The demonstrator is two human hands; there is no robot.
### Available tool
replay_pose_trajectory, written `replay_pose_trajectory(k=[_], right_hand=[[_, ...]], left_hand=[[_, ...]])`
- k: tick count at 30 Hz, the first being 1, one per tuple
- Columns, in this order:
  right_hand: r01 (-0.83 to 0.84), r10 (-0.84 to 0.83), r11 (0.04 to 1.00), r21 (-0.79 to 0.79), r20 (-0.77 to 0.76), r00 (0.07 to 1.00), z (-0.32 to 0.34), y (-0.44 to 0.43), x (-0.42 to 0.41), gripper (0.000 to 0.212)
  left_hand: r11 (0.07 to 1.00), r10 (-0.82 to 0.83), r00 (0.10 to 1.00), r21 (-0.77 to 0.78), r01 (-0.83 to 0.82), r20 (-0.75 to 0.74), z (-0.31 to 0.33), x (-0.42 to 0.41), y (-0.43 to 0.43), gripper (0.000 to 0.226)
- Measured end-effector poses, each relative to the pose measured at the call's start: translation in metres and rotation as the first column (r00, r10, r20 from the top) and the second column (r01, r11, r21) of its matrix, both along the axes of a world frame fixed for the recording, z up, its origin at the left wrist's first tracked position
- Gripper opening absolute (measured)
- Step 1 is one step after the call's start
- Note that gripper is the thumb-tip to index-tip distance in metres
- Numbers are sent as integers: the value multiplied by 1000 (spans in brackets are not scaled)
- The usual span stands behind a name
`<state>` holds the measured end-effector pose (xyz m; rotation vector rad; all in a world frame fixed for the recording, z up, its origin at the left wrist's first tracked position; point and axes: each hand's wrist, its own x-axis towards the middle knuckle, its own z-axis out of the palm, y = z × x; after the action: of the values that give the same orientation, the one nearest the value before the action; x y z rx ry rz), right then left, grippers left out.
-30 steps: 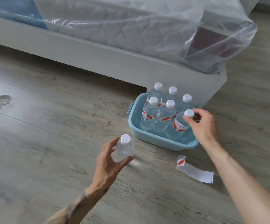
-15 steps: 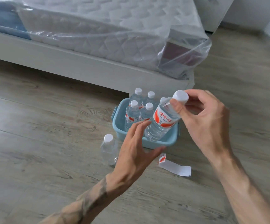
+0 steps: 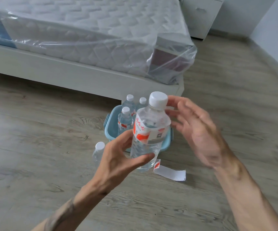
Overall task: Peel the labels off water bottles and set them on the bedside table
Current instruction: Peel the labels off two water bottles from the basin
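While the left hand point(image 3: 118, 157) wraps its grip round the lower half of a water bottle point(image 3: 149, 117), thumb across the front and fingers behind, the bottle stands roughly upright in the air over the near edge of the blue tub point(image 3: 110, 135). Red-and-white label point(image 3: 141, 130) sits round its middle, not peeled, and the white cap point(image 3: 158, 99) is on. The right hand point(image 3: 196, 129) is just beside the bottle's shoulder and neck, blurred, fingers spread and mostly straight, grip wide and closed on nothing; cannot tell if the fingertips touch the bottle. The tub sits on the wood floor point(image 3: 35, 147) by the corner of the white bed frame point(image 3: 68, 75). 3 more capped bottles point(image 3: 126, 119) show in it, at least 1 with a red label, partly hidden behind the held one. 1 bare bottle point(image 3: 100, 146) with no label stands on the floor just left of the tub, partly hidden by the left hand. 1 peeled label strip point(image 3: 169, 173) lies flat on the floor near the tub's front right, white side up, red end curled. The mattress point(image 3: 85, 30) is in clear plastic wrap. A white bedside table point(image 3: 201, 14) with a drawer handle stands top right past the bed's end, well apart from the bottles; its top is out of view.
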<state>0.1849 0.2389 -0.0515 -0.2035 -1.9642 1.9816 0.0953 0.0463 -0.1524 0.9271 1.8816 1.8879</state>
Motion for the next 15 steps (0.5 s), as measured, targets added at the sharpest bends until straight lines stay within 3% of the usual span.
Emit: replay_pose_trajectory(k=[2,5,15], right_hand=[[-125,130,986,-112,38,991,-4,3,0,34],[-219,227,969,-115,64,972,-7,4,-2,34],[-136,132,989,55,76,988,-15,14,2,25]], left_hand=[[993,-115,991,32,113,74,6,-5,-4,52],[978,-207,972,44,203,112,10,-8,-9,51],[964,-267,957,32,265,115,11,-12,-8,54]])
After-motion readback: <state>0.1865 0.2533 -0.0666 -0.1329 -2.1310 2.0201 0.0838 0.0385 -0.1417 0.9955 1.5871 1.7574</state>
